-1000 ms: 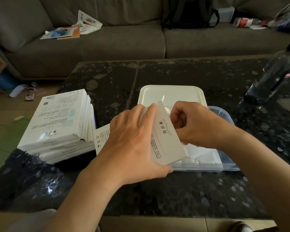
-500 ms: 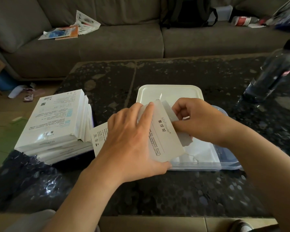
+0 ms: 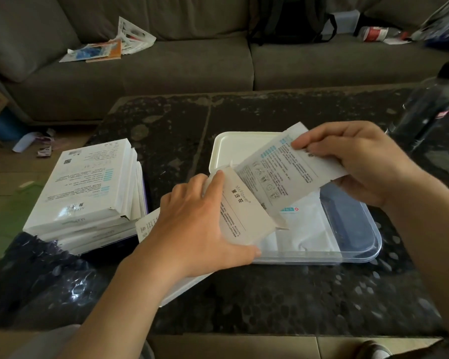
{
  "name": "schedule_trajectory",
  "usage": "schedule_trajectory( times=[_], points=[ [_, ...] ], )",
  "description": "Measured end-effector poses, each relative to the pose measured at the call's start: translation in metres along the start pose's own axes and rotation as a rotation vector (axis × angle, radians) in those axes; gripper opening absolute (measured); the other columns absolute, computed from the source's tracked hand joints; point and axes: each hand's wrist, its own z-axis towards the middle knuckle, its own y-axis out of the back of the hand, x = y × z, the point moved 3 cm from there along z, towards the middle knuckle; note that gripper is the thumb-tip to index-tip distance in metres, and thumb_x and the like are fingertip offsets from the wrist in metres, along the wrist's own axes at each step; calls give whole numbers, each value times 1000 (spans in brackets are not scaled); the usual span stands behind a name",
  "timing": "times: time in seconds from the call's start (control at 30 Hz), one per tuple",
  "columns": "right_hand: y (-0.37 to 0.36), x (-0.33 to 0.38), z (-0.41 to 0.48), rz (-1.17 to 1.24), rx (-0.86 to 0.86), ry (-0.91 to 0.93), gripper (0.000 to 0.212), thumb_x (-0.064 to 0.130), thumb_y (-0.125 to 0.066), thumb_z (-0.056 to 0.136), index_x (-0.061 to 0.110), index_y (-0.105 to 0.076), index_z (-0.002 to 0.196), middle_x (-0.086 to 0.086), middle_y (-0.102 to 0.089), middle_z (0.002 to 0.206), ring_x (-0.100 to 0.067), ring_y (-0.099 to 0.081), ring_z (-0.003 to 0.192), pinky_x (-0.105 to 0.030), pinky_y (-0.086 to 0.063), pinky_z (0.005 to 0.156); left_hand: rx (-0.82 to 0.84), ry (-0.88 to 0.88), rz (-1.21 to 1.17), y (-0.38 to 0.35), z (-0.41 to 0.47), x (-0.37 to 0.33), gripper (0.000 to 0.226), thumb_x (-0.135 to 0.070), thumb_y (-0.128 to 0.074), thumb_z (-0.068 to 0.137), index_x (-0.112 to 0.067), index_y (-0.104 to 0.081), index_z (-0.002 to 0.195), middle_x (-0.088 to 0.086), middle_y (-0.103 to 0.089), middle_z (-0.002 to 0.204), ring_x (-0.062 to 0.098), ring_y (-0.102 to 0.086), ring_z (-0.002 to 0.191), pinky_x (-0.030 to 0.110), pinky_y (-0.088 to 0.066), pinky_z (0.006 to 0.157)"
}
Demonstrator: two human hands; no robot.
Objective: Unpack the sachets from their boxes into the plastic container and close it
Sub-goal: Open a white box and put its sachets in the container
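Note:
My left hand (image 3: 192, 224) grips a white printed box (image 3: 244, 216), tilted over the near-left corner of the clear plastic container (image 3: 360, 244). My right hand (image 3: 360, 164) pinches a white sachet (image 3: 283, 172) by its far end; the sachet's lower end is still at the box's open mouth. White sachets (image 3: 303, 229) lie inside the container. The white lid (image 3: 231, 149) lies flat just behind the container. A stack of white boxes (image 3: 88, 193) sits at the table's left.
The dark speckled table (image 3: 270, 294) carries a dark plastic bottle (image 3: 430, 104) at the far right and a dark crinkled bag (image 3: 36, 281) at the near left. A flat white piece (image 3: 148, 226) lies under my left wrist. A grey sofa with papers and a backpack stands behind.
My right hand has drawn a sachet up and to the right out of the box. My left hand keeps its grip on the box in much the same place.

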Motion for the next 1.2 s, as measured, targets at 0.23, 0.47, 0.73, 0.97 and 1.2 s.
schedule_trajectory(
  times=[0.23, 0.47, 0.73, 0.97, 1.2],
  points=[
    [19, 16, -8, -396, -74, 345, 20, 15, -61, 91, 27, -77, 91, 15, -73, 102, 4, -70, 98, -13, -56, 76, 96, 68, 17, 1, 1, 5, 130, -90, -64, 65, -36, 6, 160, -12, -18, 156, 20, -22, 145, 44, -22, 123],
    [17, 13, 1, -630, -265, 422, 12, 13, -60, 96, 22, -60, 104, 3, -56, 117, -10, -53, 104, -6, -43, 81, 138, 103, 17, 4, 0, 7, 132, -90, -64, 66, -35, 9, 162, -11, -14, 161, 21, -20, 148, 45, -25, 122],
    [19, 16, 0, -748, -303, 469, 3, 19, -62, 96, 18, -62, 93, 8, -45, 125, -8, -42, 117, -7, -37, 77, 143, 114, 11, 5, 0, 7, 131, -88, -65, 67, -35, 9, 161, -11, -17, 159, 20, -22, 146, 44, -27, 120],
    [16, 16, -5, -626, -196, 536, 2, 23, -64, 94, 22, -66, 94, 20, -63, 92, 5, -66, 82, -4, -50, 63, 148, 120, 15, 5, 0, 8, 131, -89, -65, 68, -35, 9, 161, -11, -16, 159, 21, -22, 147, 44, -27, 120],
    [17, -3, 8, -669, -36, 308, 4, 27, -64, 93, 26, -68, 92, 15, -67, 89, 7, -67, 79, -6, -51, 55, 139, 117, 27, 5, -1, 7, 129, -88, -65, 68, -35, 8, 161, -11, -18, 157, 19, -24, 144, 43, -28, 118]
  ],
)
